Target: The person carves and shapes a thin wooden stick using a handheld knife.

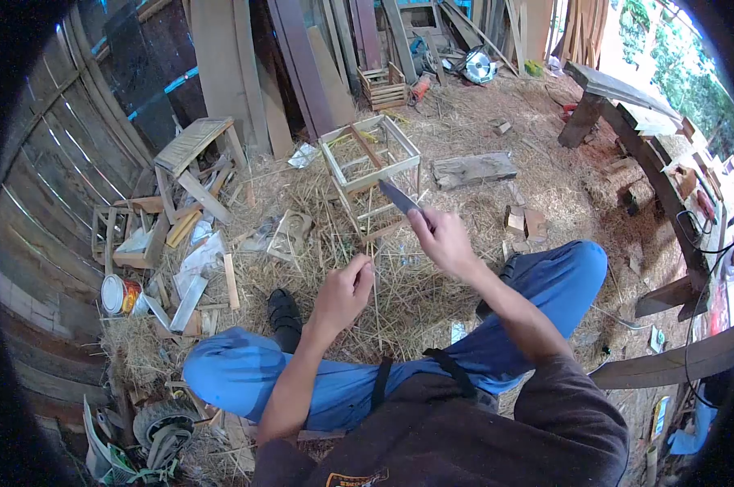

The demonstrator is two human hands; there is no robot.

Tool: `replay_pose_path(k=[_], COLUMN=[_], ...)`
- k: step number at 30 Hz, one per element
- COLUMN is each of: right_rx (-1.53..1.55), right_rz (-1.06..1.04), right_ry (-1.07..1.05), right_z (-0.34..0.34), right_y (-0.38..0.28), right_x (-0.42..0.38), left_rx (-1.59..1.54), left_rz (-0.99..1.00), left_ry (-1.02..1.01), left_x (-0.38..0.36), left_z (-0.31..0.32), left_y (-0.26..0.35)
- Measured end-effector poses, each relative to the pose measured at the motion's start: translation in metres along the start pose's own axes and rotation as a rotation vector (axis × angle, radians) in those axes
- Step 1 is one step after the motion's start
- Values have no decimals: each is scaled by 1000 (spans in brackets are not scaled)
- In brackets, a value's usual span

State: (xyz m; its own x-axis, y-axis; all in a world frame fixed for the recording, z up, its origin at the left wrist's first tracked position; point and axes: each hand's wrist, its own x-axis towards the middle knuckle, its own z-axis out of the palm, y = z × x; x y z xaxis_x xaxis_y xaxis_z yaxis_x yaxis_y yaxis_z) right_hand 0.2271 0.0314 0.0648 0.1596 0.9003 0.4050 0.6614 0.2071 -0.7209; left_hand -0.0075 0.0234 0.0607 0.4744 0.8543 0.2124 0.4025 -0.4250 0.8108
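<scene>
My right hand (448,245) is closed round the handle of a knife (401,200), its dark blade pointing up and to the left. My left hand (340,294) makes a fist in front of my left knee, closed on a thin pale strip (375,321) that stands out against the straw. Beyond both hands, a small frame of light wooden slats (376,174) stands on the littered ground. In this view the knife's tip overlaps the frame's near edge.
Straw and shavings (415,300) cover the ground. To the left are a small wooden stool (195,146), scrap wood and a paint can (120,294). A weathered board (474,169) lies ahead, near a slatted crate (382,88) and circular saw (478,66). A workbench (655,154) lines the right.
</scene>
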Motion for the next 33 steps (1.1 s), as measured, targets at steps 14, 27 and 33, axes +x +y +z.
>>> replay_pose_path(k=[14, 27, 33], right_rx=[-66, -57, -153], right_rz=[85, -60, -20], right_ry=[5, -100, -6], right_z=[-15, 9, 5], right_y=[2, -10, -6], right_x=[11, -22, -5], left_rx=[-52, -84, -64], left_rz=[2, -9, -53], left_ry=[-33, -45, -74], left_x=[5, 3, 5], left_z=[0, 4, 3], left_y=[8, 5, 7])
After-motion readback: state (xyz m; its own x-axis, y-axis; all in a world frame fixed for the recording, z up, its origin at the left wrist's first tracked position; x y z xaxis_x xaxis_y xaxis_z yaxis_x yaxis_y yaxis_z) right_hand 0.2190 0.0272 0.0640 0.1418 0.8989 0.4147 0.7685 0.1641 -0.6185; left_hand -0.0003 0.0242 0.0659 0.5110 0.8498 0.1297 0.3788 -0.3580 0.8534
